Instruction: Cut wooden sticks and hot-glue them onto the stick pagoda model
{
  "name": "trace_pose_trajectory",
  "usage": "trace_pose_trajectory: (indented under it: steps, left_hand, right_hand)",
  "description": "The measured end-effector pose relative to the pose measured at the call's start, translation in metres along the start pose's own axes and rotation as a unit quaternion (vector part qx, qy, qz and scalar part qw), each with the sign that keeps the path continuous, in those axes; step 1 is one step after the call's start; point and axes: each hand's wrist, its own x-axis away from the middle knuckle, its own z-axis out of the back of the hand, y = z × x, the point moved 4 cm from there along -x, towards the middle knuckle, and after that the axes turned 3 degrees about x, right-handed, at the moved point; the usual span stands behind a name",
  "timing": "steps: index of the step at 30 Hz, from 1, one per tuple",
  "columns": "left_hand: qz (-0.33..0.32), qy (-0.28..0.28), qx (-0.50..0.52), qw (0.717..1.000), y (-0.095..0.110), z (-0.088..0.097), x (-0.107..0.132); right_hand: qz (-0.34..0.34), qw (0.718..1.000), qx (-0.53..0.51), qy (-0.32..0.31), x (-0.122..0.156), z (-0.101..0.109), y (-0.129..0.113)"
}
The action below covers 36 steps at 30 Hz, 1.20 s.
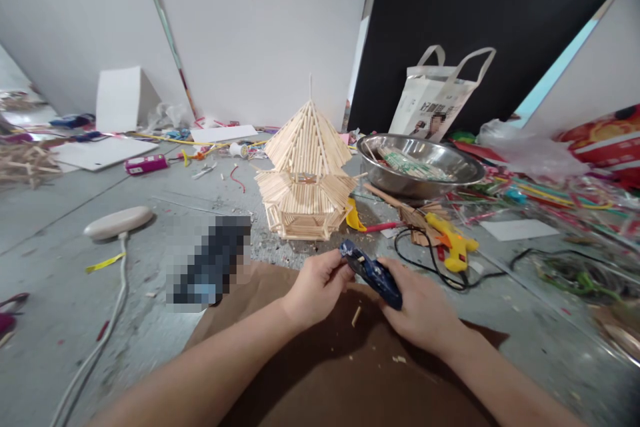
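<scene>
My right hand (417, 307) is wrapped round a dark blue hand tool (383, 280) that looks like a cutter, its head pointing up and left. A short pale bit of stick shows at the tool's head. My left hand (316, 287) pinches at that head, fingers and thumb together; whatever lies between them is hidden. Just beyond my hands stands a pagoda-like model (310, 173) built of thin pale wooden sticks, with a pointed roof and a thin spire. Below my hands is a brown sheet (300, 373) with a small cut stick piece (357, 315) and crumbs.
Right of the model are a yellow glue gun (455, 243) with a black cord, a steel bowl (430, 180) holding green-printed packets and a white bag (430, 100). At left lie a white power strip (119, 222) and a blurred-out dark object (213, 260). Boards line the back.
</scene>
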Motion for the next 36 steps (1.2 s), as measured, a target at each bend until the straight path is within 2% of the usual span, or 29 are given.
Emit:
trace_pose_trajectory:
  steps: [11, 15, 17, 20, 24, 28, 31, 33, 36]
  left_hand:
    - [0.018, 0.016, -0.035, 0.999, -0.0014, 0.0004, -0.0001]
    - [0.015, -0.002, -0.039, 0.999, -0.0029, -0.0005, -0.0008]
    - [0.027, -0.024, -0.010, 0.999, -0.0029, -0.0021, -0.0014]
    - [0.080, -0.061, 0.072, 0.992, -0.0030, -0.0050, -0.0024]
    - [0.152, -0.100, 0.187, 0.965, -0.0030, -0.0080, -0.0031]
    - [0.171, -0.135, 0.237, 0.947, -0.0020, -0.0080, -0.0028]
    - [0.156, -0.176, 0.229, 0.945, -0.0004, -0.0079, -0.0023]
    - [0.128, -0.183, 0.174, 0.959, -0.0006, -0.0064, -0.0027]
    - [-0.009, -0.118, -0.033, 0.992, 0.0011, 0.0003, -0.0051]
  right_hand:
    - [-0.009, 0.999, 0.053, 0.002, -0.0021, 0.0004, 0.0019]
    - [0.007, 0.999, 0.036, 0.012, -0.0041, 0.0025, 0.0025]
    - [0.017, 1.000, 0.018, 0.012, -0.0042, 0.0029, 0.0032]
    - [0.025, 1.000, 0.001, 0.007, -0.0036, 0.0016, 0.0052]
    - [0.042, 0.999, -0.011, 0.010, -0.0031, -0.0009, 0.0064]
    - [0.060, 0.998, -0.022, 0.021, -0.0035, -0.0008, 0.0071]
    - [0.085, 0.996, -0.031, 0.016, -0.0035, -0.0001, 0.0081]
    - [0.098, 0.995, -0.031, 0.011, -0.0035, 0.0006, 0.0089]
    - [0.108, 0.994, -0.022, 0.008, -0.0037, 0.0019, 0.0090]
